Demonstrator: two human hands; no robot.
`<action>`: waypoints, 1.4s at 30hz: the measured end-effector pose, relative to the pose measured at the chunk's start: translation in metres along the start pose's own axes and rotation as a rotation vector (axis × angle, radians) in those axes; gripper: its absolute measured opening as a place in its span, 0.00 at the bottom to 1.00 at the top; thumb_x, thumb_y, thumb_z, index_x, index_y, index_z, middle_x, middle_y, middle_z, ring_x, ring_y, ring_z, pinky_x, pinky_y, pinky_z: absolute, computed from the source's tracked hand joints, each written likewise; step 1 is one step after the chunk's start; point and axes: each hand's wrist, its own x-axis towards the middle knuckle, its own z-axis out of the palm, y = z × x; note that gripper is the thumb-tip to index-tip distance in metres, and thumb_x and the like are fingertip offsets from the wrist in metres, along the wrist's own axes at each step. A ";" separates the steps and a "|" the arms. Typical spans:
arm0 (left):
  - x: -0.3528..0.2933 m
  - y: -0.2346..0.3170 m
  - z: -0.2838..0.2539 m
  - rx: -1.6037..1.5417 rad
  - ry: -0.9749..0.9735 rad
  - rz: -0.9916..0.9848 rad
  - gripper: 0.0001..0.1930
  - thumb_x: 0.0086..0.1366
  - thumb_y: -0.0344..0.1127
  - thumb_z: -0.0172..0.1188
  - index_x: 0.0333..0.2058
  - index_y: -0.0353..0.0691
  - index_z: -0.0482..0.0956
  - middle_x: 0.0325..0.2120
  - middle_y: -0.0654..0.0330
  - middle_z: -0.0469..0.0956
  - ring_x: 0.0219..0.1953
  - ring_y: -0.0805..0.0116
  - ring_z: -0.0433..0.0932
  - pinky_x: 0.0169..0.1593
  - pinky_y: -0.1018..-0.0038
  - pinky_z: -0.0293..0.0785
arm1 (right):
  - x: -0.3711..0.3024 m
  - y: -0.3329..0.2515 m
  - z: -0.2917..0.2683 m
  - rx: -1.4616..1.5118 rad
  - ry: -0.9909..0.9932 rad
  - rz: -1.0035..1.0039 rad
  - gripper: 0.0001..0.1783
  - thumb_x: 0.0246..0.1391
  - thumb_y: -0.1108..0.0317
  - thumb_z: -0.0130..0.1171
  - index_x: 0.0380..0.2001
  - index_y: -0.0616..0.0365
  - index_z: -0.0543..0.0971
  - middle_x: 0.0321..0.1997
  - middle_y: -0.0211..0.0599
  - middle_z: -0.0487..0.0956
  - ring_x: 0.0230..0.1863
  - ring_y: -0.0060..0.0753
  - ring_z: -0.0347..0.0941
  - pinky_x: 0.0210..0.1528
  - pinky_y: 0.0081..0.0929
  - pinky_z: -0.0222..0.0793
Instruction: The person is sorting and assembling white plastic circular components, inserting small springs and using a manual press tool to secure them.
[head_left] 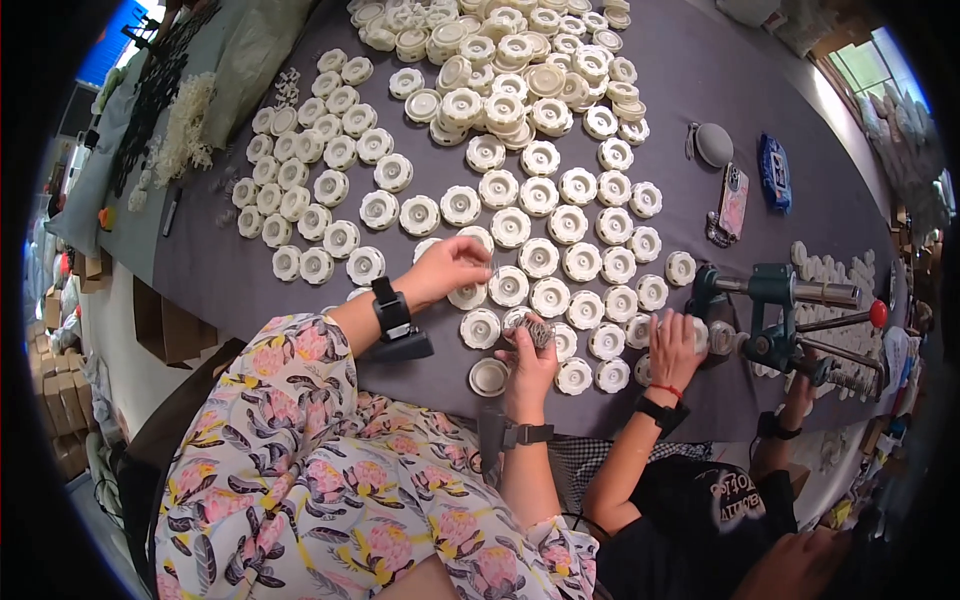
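My left hand (pixel 450 270) is closed in a pinch above the scalloped white plastic discs (pixel 509 286). At its fingertips shows a thin, wiry piece, which looks like a spring. Lower and to the right, my right hand (pixel 530 370) is curled, palm up, around a clump of grey metal coil springs (pixel 541 334). A plain round white disc (pixel 489 377) lies just left of it. The discs around both hands lie flat, with round recesses facing up. Some discs are partly hidden under my hands.
A co-worker's hand (pixel 677 349) reaches to a disc beside a green hand press (pixel 771 300) with a red-knobbed lever. More discs are heaped at the far side (pixel 505 80). A phone (pixel 733 200), a blue packet (pixel 775 174) and a round grey device (pixel 713 145) lie at right.
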 end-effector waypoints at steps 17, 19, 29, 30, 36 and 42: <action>0.080 0.000 -0.015 1.002 0.052 0.653 0.14 0.51 0.28 0.58 0.38 0.41 0.73 0.34 0.56 0.71 0.40 0.56 0.72 0.44 0.64 0.69 | -0.017 0.019 0.006 0.218 0.078 0.043 0.16 0.57 0.65 0.53 0.46 0.59 0.70 0.37 0.34 0.76 0.35 0.27 0.76 0.23 0.21 0.75; 0.080 0.002 -0.012 1.024 0.060 0.674 0.13 0.51 0.28 0.58 0.38 0.42 0.74 0.34 0.56 0.71 0.40 0.56 0.72 0.43 0.65 0.69 | -0.012 0.023 0.004 0.210 0.054 0.040 0.15 0.57 0.63 0.54 0.45 0.57 0.70 0.37 0.33 0.77 0.34 0.27 0.76 0.23 0.22 0.75; 0.086 0.014 -0.010 0.846 0.012 0.524 0.16 0.51 0.28 0.59 0.41 0.40 0.72 0.36 0.56 0.71 0.40 0.58 0.73 0.43 0.67 0.71 | -0.014 0.026 0.016 0.178 0.052 0.081 0.13 0.57 0.64 0.53 0.44 0.56 0.71 0.35 0.33 0.77 0.32 0.27 0.77 0.21 0.22 0.75; 0.085 0.015 -0.011 0.581 0.027 0.401 0.15 0.51 0.27 0.58 0.40 0.40 0.72 0.36 0.56 0.72 0.39 0.59 0.73 0.43 0.68 0.71 | -0.014 0.027 0.017 0.193 0.062 0.084 0.13 0.57 0.63 0.53 0.44 0.56 0.71 0.35 0.33 0.77 0.32 0.27 0.77 0.21 0.22 0.75; 0.087 0.010 -0.015 0.799 -0.028 0.625 0.15 0.49 0.29 0.60 0.38 0.39 0.72 0.34 0.58 0.73 0.38 0.61 0.73 0.43 0.67 0.70 | -0.013 0.031 0.017 0.204 0.085 0.097 0.13 0.58 0.63 0.53 0.44 0.56 0.72 0.35 0.33 0.77 0.32 0.28 0.77 0.21 0.21 0.75; 0.091 0.004 -0.020 1.003 0.070 0.706 0.15 0.46 0.34 0.63 0.35 0.44 0.73 0.32 0.60 0.73 0.42 0.59 0.70 0.48 0.65 0.63 | -0.014 0.033 0.015 0.216 0.090 0.105 0.13 0.58 0.63 0.53 0.44 0.57 0.71 0.36 0.33 0.77 0.32 0.28 0.77 0.22 0.22 0.75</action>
